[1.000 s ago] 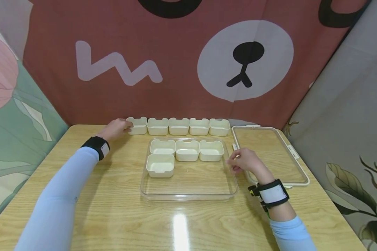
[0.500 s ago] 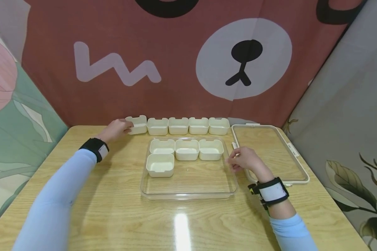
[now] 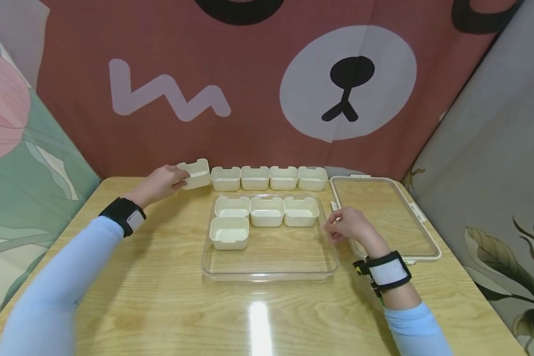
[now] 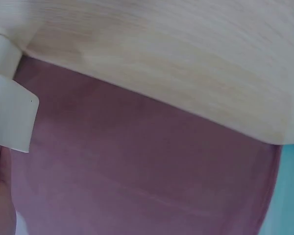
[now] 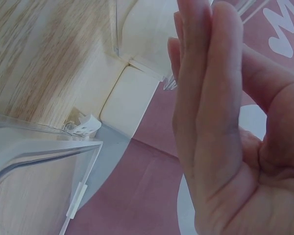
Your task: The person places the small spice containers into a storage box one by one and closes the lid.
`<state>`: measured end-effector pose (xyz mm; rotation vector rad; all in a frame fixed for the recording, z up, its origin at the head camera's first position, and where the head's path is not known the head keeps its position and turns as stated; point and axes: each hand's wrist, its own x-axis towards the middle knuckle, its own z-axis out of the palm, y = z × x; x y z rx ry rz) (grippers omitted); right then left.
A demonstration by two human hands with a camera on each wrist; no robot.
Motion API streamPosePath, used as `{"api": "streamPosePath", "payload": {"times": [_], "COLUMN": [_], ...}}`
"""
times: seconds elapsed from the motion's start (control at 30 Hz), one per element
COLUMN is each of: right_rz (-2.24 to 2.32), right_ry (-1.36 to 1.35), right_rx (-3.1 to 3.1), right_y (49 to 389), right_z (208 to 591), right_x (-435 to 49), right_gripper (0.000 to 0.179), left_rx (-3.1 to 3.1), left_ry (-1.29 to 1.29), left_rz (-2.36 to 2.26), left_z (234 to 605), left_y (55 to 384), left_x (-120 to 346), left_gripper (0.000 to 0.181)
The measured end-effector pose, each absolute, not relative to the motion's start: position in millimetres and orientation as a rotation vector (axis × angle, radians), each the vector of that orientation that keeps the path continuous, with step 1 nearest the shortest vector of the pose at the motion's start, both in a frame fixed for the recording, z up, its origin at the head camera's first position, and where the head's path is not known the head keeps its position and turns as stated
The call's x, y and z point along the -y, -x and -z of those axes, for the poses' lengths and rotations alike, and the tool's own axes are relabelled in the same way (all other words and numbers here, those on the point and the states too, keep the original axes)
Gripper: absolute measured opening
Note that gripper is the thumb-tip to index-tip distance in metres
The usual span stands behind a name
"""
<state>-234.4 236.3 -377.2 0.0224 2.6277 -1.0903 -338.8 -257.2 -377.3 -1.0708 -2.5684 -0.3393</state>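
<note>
Blue-sleeved left arm (image 3: 55,277) outstretched, fingers (image 3: 180,174) pinching cup (image 3: 199,176).

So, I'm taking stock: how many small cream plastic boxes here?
9: one box in the left hand, four boxes behind the clear plastic tray, three boxes inside along its back, another box before those.

cream cups (image 3: 198,180), wood-grain table (image 3: 169,301), brownish-red backdrop (image 3: 253,133)
</note>
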Motion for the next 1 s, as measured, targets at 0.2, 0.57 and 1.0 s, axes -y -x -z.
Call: {"api": "streamPosePath", "payload": {"times": [0.2, 0.57, 1.0], "right_rz": [1.087, 1.07, 1.081], "right_ry": [-0.009, -0.023, -0.018], "right_rx": [-2.628, -2.628, -2.634], "right_y": [233.4, 232.3, 232.8], "right_z": [378.3, 376.7, 376.3], "right_x": [-235.7, -234.1, -234.7], "right_gripper": [0.018, 0.019, 0.018], "left_rx": [2.401, 2.301, 2.038], "left_ry": [1.167, 1.318, 1.525], "left_rz": [0.312, 0.3, 0.11], "left_z": [365.3, 345.7, 342.5], "left_y": [316.7, 279.5, 250.7], "left_x": [241.8, 200.5, 143.6], "left_gripper": [0.019, 0.024, 0.022]}}
